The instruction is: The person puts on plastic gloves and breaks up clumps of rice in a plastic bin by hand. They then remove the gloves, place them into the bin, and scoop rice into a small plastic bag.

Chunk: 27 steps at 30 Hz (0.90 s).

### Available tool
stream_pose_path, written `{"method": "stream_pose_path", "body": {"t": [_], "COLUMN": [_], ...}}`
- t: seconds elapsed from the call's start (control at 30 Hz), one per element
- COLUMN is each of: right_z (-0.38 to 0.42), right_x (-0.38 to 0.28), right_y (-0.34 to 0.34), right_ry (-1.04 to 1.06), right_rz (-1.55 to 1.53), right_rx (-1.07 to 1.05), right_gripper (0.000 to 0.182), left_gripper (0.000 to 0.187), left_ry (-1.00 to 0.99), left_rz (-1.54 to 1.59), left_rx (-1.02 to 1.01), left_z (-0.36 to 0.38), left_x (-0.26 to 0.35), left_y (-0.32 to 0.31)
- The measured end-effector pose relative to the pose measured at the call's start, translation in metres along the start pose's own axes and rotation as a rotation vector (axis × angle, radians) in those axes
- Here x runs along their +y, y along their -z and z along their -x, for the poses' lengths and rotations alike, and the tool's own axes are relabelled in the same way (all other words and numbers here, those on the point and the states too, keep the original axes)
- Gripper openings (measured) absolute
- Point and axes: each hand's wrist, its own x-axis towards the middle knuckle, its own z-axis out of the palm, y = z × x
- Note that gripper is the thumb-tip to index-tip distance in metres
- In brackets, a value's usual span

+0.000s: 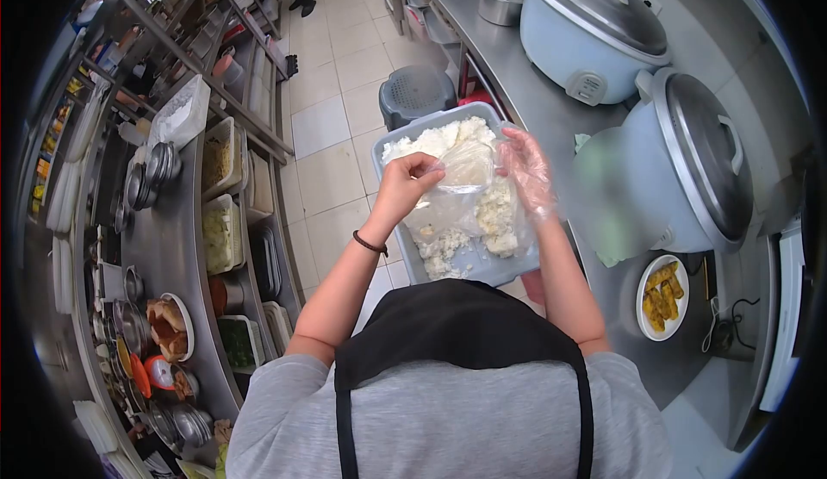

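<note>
In the head view, pinches a clear plastic sheet (467,165) between the thumb and fingers of the bare left hand (407,189), held narrow at its near-left edge. Holds it over white rice (510,220) in a blue-grey tray (485,265), directly in front of the body. Holds the right hand (528,171), in a clear plastic glove (540,195), beside the sheet's right side, fingers fairly wide; cannot tell if touching it. Wears a black apron (461,320) and a dark band (369,243) on the left wrist. Shows, on the steel counter (508,74) at right, two light-blue cookers (693,164), a blurred green cloth (607,220) and a white plate (680,311) of yellow-brown pieces (659,298).
</note>
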Motion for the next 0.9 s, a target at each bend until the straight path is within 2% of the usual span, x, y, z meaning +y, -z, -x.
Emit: {"method": "stream_pose_path", "body": {"t": [0.03, 0.07, 0.1, 0.17, 0.2, 0.23, 0.3, 0.33, 0.47, 0.53, 0.57, 0.63, 0.67, 0.7, 0.77, 0.8, 0.83, 0.9], "right_z": [0.003, 0.007, 0.010, 0.005, 0.002, 0.002, 0.002, 0.002, 0.009, 0.013, 0.018, 0.029, 0.032, 0.036, 0.035, 0.035, 0.034, 0.032], "right_x": [-0.004, -0.006, 0.001, 0.031, 0.031, 0.030, 0.019, 0.013, 0.007, 0.012, 0.010, -0.002, -0.002, -0.003, -0.004, -0.004, -0.005, -0.007], "right_y": [0.001, -0.002, -0.001, -0.003, -0.006, -0.006, -0.002, -0.003, -0.015, -0.027, -0.035, -0.050, -0.052, -0.054, -0.056, -0.058, -0.058, -0.063], "right_ry": [-0.144, -0.179, -0.182, -0.046, 0.035, 0.035, 0.038, 0.016, 0.082, 0.181, 0.186, 0.593, 0.599, 0.604, 0.618, 0.612, 0.607, 0.649], "right_rz": [-0.080, 0.088, 0.098, 0.261, 0.462, 0.456, 0.463, 0.506, 0.523, 0.410, 0.405, 0.691, 0.687, 0.722, 0.755, 0.777, 0.801, 0.807], "right_rx": [-0.019, -0.019, 0.005, -0.177, -0.101, -0.107, 0.057, 0.057, 0.060, 0.033, 0.034, 0.009, 0.014, -0.038, -0.087, -0.093, -0.099, -0.086], "right_gripper": [0.028, 0.030, 0.030, 0.024, 0.014, 0.014, 0.008, 0.008, 0.009, 0.009, 0.009, 0.007, 0.007, 0.009, 0.010, 0.013, 0.015, 0.014], "left_gripper": [0.012, 0.012, 0.012, 0.013, 0.014, 0.015, 0.016, 0.017, 0.016, 0.017, 0.017, 0.022, 0.025, 0.025, 0.027, 0.035, 0.035, 0.044], "left_ry": [-0.032, -0.035, -0.079, -0.126, -0.211, -0.294, -0.277, -0.261, -0.260, -0.242, -0.247, 0.248, 0.302, 0.296, 0.106, 0.180, 0.175, 0.101], "left_rz": [-0.009, -0.003, -0.062, -0.125, -0.240, -0.356, -0.424, -0.490, -0.495, -0.251, -0.256, 0.261, 0.669, 0.667, 1.165, 1.070, 1.068, 1.353], "left_rx": [0.033, 0.013, 0.047, 0.094, 0.144, 0.192, 0.260, 0.322, 0.318, 0.105, 0.106, 0.048, -0.046, -0.045, -0.103, 0.173, 0.171, -0.028], "left_z": [0.001, 0.000, 0.001, -0.001, -0.001, -0.001, -0.001, 0.000, 0.031, 0.039, 0.035, 0.020, 0.016, 0.011, -0.002, -0.004, -0.007, -0.011], "left_x": [0.002, 0.002, 0.001, 0.001, 0.001, 0.001, 0.002, 0.005, 0.025, 0.018, 0.009, -0.005, -0.006, -0.010, -0.021, 0.000, 0.000, -0.002], "left_y": [0.000, -0.004, -0.009, -0.013, -0.012, -0.009, -0.003, -0.001, -0.022, -0.039, -0.038, -0.030, -0.019, -0.013, -0.005, -0.009, -0.007, -0.005]}}
